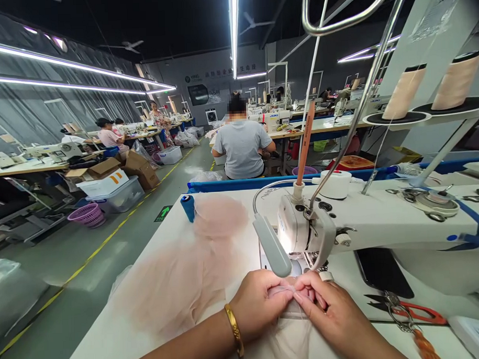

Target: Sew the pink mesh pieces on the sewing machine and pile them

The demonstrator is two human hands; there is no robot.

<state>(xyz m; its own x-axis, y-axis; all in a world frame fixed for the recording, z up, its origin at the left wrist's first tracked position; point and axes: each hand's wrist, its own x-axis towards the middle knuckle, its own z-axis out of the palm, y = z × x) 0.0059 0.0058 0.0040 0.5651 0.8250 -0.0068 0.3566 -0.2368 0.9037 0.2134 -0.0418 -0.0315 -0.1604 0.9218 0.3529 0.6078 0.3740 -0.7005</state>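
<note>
My left hand [259, 300], with a gold bangle at the wrist, and my right hand [326, 308] meet just in front of the sewing machine's needle area. Both pinch a fold of sheer pink fabric [180, 278] between thumb and fingers. The fabric spreads left across the white table [111, 341] and also runs down under my hands. The white sewing machine [366, 222] stands right behind my hands, its lamp lit over the needle.
A blue thread spool [188, 206] stands at the table's far edge. Scissors with orange handles [409, 309] and a dark phone [382, 271] lie to the right. Two beige thread cones [403, 91] sit on a stand. A person in grey [242, 145] sits ahead; other workers sit left.
</note>
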